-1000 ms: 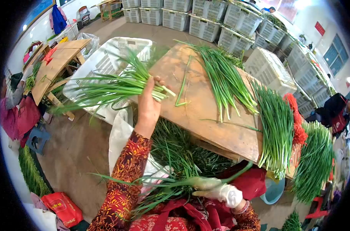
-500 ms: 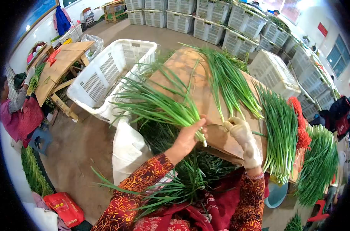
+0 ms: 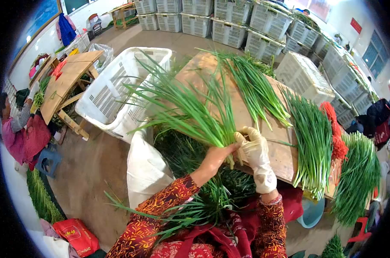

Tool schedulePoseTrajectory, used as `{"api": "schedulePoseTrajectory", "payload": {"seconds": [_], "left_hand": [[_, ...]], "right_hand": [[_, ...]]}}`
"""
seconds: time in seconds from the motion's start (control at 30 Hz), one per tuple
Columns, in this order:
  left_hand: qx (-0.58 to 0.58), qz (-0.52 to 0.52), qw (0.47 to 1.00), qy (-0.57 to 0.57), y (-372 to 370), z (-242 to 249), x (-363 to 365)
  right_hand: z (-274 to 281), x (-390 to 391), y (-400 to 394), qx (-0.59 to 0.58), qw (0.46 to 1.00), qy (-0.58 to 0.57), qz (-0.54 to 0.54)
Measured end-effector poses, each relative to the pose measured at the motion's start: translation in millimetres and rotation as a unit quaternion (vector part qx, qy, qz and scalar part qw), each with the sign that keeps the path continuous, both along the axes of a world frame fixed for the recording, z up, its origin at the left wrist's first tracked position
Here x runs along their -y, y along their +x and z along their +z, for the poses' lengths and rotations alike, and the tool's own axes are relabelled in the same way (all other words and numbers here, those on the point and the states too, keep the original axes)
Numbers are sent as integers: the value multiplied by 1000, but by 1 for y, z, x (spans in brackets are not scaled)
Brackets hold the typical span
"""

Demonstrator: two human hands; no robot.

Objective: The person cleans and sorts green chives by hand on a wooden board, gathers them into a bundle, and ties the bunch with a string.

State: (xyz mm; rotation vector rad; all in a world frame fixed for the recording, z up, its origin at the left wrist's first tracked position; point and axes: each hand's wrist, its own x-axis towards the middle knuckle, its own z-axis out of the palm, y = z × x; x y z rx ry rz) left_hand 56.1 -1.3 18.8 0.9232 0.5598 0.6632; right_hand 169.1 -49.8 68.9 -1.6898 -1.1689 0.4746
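My bare left hand (image 3: 215, 160) is closed around the lower stems of a bunch of green onions (image 3: 190, 116), whose leaves fan up and to the left over the table edge. My right hand (image 3: 256, 151), in a whitish glove, has its thumb and fingers pinched at the right side of these stems, touching the bunch beside my left thumb. Just beyond on the wooden table (image 3: 195, 69) lies a looser pile of green onions (image 3: 257, 86). To the right is a thick row of green onions (image 3: 312, 146), stems toward me. More loose greens (image 3: 216, 198) rest across my lap.
A large white crate (image 3: 113, 94) stands left of the table, a white sack (image 3: 145, 167) nearer me. Red ties (image 3: 334, 133) lie between two rows of greens. Stacked crates (image 3: 229, 32) line the back. A person (image 3: 25, 133) sits at another table (image 3: 68, 81) at the left.
My right hand has moved left from the table pile to the stems in my left hand. The held bunch has shifted slightly right, its leaves more spread.
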Motion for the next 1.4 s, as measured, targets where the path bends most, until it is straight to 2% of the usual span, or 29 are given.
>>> {"api": "schedulePoseTrajectory", "payload": {"seconds": [0.03, 0.1, 0.17, 0.2, 0.27, 0.3, 0.33, 0.37, 0.4, 0.43, 0.47, 0.5, 0.53, 0.57, 0.6, 0.63, 0.67, 0.73, 0.77, 0.83, 0.87, 0.9, 0.93, 0.97, 1.03, 1.1, 1.2, 1.3, 1.4], "left_hand": [[-36, 11, 999, -2, -2, 1, 0], [-3, 31, 999, 41, -3, -13, -3], [10, 62, 998, 28, -4, -14, -5], [10, 60, 998, 27, -6, -6, -6], [83, 9, 994, -67, -13, 18, -8], [84, 8, 994, -68, -16, 18, -13], [68, 8, 997, -32, -21, 19, -20], [52, 10, 999, 4, -26, 19, -28], [121, 73, 990, -26, -28, 6, -47], [126, 143, 981, -35, -36, 16, -60], [134, 183, 974, 12, -44, 15, -77], [172, 207, 963, 32, -50, 25, -84], [182, 196, 963, 39, -53, 31, -87], [192, 184, 963, 47, -54, 34, -88], [192, 183, 963, 47, -51, 32, -85], [203, 134, 970, -14, -46, 29, -78], [213, 85, 971, -74, -42, 24, -71], [161, 81, 979, -95, -32, 13, -55], [130, 90, 981, -111, -26, 14, -43], [161, 70, 973, -150, -19, 1, -34], [175, 21, 973, -146, -17, -3, -33], [167, 38, 972, -161, -13, -1, -27], [146, 48, 977, -146, -8, 2, -24], [125, 56, 982, -131, -4, 4, -21], [124, 43, 985, -115, 2, 4, -16], [110, 27, 982, -149, 1, 11, -10], [152, -4, 983, -108, 2, 6, -11], [155, -16, 981, -116, 0, 9, -11], [161, -29, 979, -125, -6, 6, -14]], "right_hand": [[-4, -3, 0, 36, 999, 17, -18], [-6, 1, 0, 26, 999, -18, -31], [-9, 5, -1, -259, 965, 50, 13], [-9, 9, -2, -306, 947, 83, 48], [-3, 21, -11, -325, 942, 66, 49], [-3, 28, -14, -343, 937, 51, 54], [-15, 33, -10, -318, 934, 111, 119], [-13, 42, -5, -316, 935, 108, 120], [-7, 53, 0, -340, 914, 21, 222], [-2, 63, 5, -359, 875, -64, 319], [0, 69, 10, -310, 866, -208, 333], [8, 64, 13, -120, 878, -292, 359], [-3, 57, 23, -33, 943, -192, 271], [-6, 49, 31, 77, 970, -150, 175], [-3, 40, 37, 179, 974, -123, 62], [22, 21, 37, 298, 940, -156, -53], [14, 8, 52, 338, 921, -180, -63], [-6, -7, 72, 379, 901, -199, -74], [-11, -10, 75, 363, 909, -196, -67], [-9, -11, 69, 348, 916, -194, -53], [-4, -6, 60, 148, 973, -179, -13], [3, 0, 48, -62, 985, -158, 27], [9, 8, 34, -145, 980, -123, 58], [11, 14, 23, -149, 979, -125, 61], [11, 22, 9, -268, 950, -121, 105], [6, 26, 7, -291, 941, -115, 126], [2, 30, 8, -352, 923, -69, 141], [-5, 31, 7, -385, 908, -42, 159], [4, 33, 0, -331, 931, -74, 132]]}}
